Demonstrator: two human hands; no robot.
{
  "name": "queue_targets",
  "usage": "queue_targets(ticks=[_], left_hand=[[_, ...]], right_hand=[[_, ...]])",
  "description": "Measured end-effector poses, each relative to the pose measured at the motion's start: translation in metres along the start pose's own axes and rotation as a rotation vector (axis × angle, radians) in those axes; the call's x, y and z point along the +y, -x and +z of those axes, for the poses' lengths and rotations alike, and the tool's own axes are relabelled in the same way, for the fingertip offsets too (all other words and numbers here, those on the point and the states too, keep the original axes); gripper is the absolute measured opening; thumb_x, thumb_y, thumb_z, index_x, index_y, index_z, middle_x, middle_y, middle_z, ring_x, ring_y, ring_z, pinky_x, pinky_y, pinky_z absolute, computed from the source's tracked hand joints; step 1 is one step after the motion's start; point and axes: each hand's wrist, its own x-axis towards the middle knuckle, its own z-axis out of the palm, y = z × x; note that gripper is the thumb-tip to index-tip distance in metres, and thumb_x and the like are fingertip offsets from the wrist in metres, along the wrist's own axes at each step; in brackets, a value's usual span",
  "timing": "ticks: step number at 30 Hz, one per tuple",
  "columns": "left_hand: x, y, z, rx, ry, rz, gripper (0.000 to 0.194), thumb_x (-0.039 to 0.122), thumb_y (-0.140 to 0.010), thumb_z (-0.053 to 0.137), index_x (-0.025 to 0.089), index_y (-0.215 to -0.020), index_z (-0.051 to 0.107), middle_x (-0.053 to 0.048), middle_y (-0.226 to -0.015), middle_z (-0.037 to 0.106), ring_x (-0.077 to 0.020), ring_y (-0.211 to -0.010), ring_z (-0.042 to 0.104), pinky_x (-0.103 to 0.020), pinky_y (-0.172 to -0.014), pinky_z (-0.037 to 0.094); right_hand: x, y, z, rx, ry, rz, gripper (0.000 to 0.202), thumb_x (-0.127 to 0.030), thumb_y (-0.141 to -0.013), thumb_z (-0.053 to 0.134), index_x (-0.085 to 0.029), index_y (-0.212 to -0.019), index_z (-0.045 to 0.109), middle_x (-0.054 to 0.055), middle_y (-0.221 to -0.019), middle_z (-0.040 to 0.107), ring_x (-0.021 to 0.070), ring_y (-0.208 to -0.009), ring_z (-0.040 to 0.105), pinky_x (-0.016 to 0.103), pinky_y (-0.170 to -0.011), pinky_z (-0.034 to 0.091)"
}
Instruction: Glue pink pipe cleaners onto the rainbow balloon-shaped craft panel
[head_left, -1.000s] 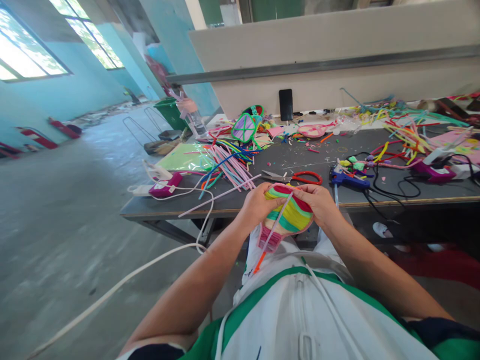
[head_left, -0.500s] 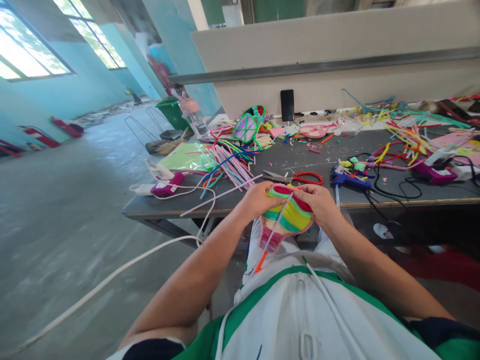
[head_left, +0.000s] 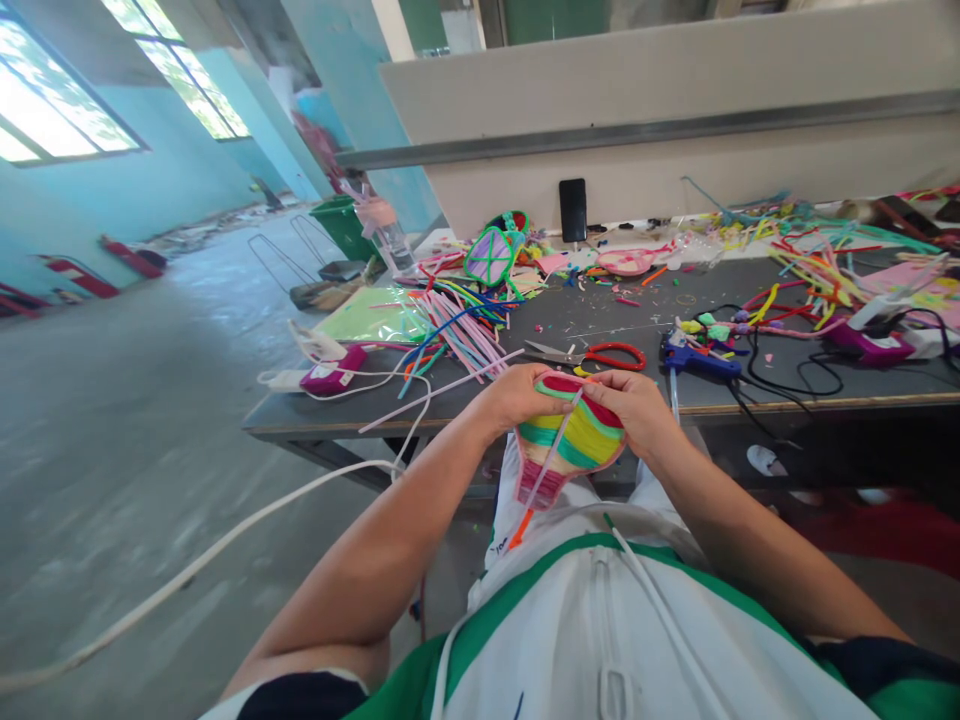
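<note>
The striped piece (head_left: 594, 440) was held up on the person's side of the scissors (head_left: 619, 355), above the lap, its wide end toward the scissors and its narrow end toward the body. The left hand (head_left: 519, 394) pinched the wide end from the left, thumb laid on the striped face and fingers tucked behind, where they could not be seen. The right hand (head_left: 634, 405) pinched the same end from the other side, its thumb and forefinger pressed close near the upper tip of a lilac strip (head_left: 551, 460); whether they gripped the strip itself, I could not tell. That strip ran along the striped face, and the two thumbs flanked its top, probably so that strip and piece stayed lined up. An orange bit (head_left: 520, 530) stuck out past the narrow end, though its join was unclear. The scissors lay with the red handles toward the right, which would probably suit a right-handed pick-up. Right of the scissors rested a blue glue gun (head_left: 701, 362), perhaps kept there for easy reach. Left of the scissors, a bundle of pipe cleaners (head_left: 465, 330) was heaped together, seemingly as ready stock. Beyond the scissors, a phone (head_left: 573, 210) leaned against the board (head_left: 495, 200), likely to keep it clear of the scraps.
</note>
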Motion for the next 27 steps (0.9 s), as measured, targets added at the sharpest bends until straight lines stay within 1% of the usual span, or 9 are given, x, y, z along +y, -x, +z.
queue_targets(ticks=[3, 6, 10, 16, 21, 27], left_hand=[[0.0004, 0.0000, 0.0000, -0.010, 0.021, -0.052, 0.044, 0.033, -0.051, 0.089, 0.015, -0.087, 0.071, -0.002, -0.076, 0.073, -0.0177, -0.069, 0.068, -0.028, -0.067, 0.053], [0.0018, 0.0009, -0.0003, 0.030, -0.026, -0.103, 0.042, 0.031, -0.048, 0.090, 0.015, -0.082, 0.071, -0.001, -0.073, 0.073, -0.0183, -0.067, 0.068, -0.027, -0.064, 0.053], [0.0038, 0.0034, -0.0008, 0.058, -0.059, -0.137, 0.040, 0.031, -0.048, 0.090, 0.015, -0.079, 0.071, -0.002, -0.072, 0.073, -0.0183, -0.064, 0.067, -0.027, -0.061, 0.052], [0.0064, 0.0059, -0.0010, 0.049, -0.027, -0.142, 0.040, 0.031, -0.046, 0.091, 0.015, -0.078, 0.072, -0.002, -0.073, 0.074, -0.0184, -0.065, 0.067, -0.028, -0.063, 0.052], [0.0062, 0.0071, -0.0014, 0.035, -0.012, -0.132, 0.039, 0.030, -0.047, 0.090, 0.015, -0.077, 0.071, -0.001, -0.072, 0.073, -0.0172, -0.064, 0.066, -0.028, -0.064, 0.052], [0.0076, 0.0070, 0.0013, 0.039, 0.005, -0.124, 0.037, 0.028, -0.047, 0.090, 0.015, -0.075, 0.070, 0.001, -0.070, 0.071, -0.0145, -0.061, 0.064, -0.025, -0.061, 0.051]], right_hand=[[0.0016, -0.0005, 0.0002, -0.002, -0.001, -0.001, 0.036, -0.039, -0.050, 0.088, -0.018, -0.072, 0.070, -0.001, -0.065, 0.070, 0.0142, -0.057, 0.061, 0.028, -0.059, 0.047], [0.0029, -0.0008, -0.0003, -0.008, -0.002, 0.003, 0.035, -0.038, -0.050, 0.088, -0.018, -0.073, 0.071, -0.001, -0.066, 0.070, 0.0138, -0.057, 0.060, 0.027, -0.058, 0.047], [0.0012, 0.0008, -0.0007, -0.041, -0.014, 0.027, 0.036, -0.038, -0.050, 0.089, -0.017, -0.075, 0.072, 0.001, -0.068, 0.071, 0.0150, -0.059, 0.062, 0.029, -0.060, 0.048], [-0.0058, 0.0050, -0.0007, -0.083, -0.030, 0.062, 0.042, -0.038, -0.047, 0.090, -0.017, -0.079, 0.073, 0.003, -0.071, 0.072, 0.0161, -0.061, 0.064, 0.030, -0.061, 0.050], [-0.0067, 0.0052, -0.0017, -0.105, -0.010, 0.058, 0.043, -0.039, -0.048, 0.090, -0.017, -0.080, 0.073, 0.003, -0.073, 0.073, 0.0164, -0.061, 0.064, 0.029, -0.059, 0.049], [-0.0035, 0.0037, -0.0020, -0.063, 0.012, 0.033, 0.040, -0.039, -0.048, 0.090, -0.017, -0.076, 0.072, 0.002, -0.070, 0.072, 0.0151, -0.059, 0.062, 0.029, -0.060, 0.049]])
